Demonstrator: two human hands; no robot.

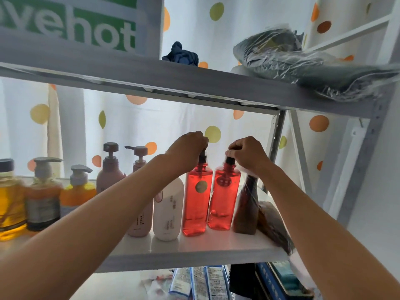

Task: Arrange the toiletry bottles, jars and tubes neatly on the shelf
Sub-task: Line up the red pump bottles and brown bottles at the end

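Note:
Two tall red bottles stand side by side on the white shelf. My left hand grips the black pump top of the left red bottle. Over the right red bottle, my right hand pinches its black pump top. Left of them stand a white bottle and two pink pump bottles, one partly hidden by my left forearm. Further left are an orange pump bottle, a white-pump bottle and a yellow bottle.
A brown wrapped bottle and a dark packet sit at the shelf's right end. The upper shelf carries a plastic-wrapped bundle, a blue cloth and a box. Packets lie on the shelf below.

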